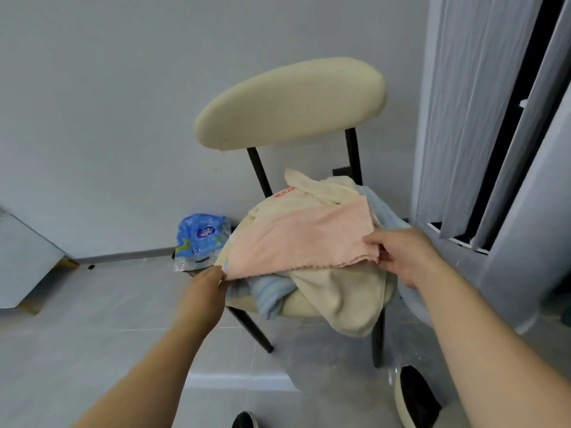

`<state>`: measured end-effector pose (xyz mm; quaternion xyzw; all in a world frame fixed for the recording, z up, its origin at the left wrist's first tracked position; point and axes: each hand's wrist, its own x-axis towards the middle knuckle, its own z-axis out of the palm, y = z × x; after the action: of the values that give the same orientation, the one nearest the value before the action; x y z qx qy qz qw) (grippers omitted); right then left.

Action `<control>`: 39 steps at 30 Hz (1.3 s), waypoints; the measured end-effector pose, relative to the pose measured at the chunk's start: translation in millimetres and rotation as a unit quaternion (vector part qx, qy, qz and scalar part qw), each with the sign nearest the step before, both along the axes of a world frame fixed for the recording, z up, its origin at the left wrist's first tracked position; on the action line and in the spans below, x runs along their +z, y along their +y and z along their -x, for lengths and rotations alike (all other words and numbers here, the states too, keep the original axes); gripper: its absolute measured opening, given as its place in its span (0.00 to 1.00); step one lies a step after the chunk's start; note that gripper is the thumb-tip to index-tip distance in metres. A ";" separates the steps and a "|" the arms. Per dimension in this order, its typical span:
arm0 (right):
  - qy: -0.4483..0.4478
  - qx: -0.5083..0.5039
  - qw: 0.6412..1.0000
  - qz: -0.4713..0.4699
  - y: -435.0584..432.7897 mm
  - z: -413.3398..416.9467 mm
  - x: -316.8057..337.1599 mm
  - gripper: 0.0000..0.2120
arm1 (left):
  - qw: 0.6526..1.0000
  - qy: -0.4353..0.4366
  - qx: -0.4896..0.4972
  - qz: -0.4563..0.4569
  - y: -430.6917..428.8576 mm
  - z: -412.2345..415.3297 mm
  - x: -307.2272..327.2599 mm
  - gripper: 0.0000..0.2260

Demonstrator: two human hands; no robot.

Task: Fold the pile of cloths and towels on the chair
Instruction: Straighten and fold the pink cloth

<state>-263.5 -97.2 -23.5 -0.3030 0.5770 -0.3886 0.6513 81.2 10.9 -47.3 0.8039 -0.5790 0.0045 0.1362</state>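
Observation:
A pink cloth (302, 239) lies spread flat on top of the pile on the chair's seat (304, 308). My left hand (207, 287) pinches its near left corner. My right hand (401, 257) grips its near right corner, where the cloth is doubled over. Under it lie a cream towel (340, 298) that hangs over the seat's front edge and a light blue striped towel (268, 293). Another cream cloth with red print (309, 188) sits at the back of the pile.
The chair has a cream backrest (290, 103) and black legs (251, 329). A blue plastic pack (200, 239) stands on the floor to its left against the wall. Grey curtains (475, 118) hang at the right. My shoes (414, 396) are on the tiled floor below.

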 end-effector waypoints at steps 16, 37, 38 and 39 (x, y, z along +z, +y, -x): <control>0.307 0.126 0.943 0.035 5.7 7.9 -7.6 0.11 | 0.954 0.250 0.142 0.090 -19.5 22.8 -20.2 0.14; 0.205 0.065 0.976 0.029 3.0 -10.2 -9.9 0.07 | 0.772 0.590 0.236 0.001 -51.1 -17.5 -17.8 0.06; 0.195 0.054 0.979 0.033 2.7 -11.4 -9.2 0.07 | 0.771 0.591 0.238 0.024 -51.8 -18.6 -17.9 0.06; 0.183 0.043 0.982 0.036 2.0 -12.7 -8.8 0.06 | 0.773 0.586 0.238 0.045 -51.9 -19.8 -17.2 0.06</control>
<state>-250.8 -95.2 -32.3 -0.4162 0.6585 -0.3188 0.5399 101.0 -41.0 -64.4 0.7559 -0.1766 -0.4093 0.4795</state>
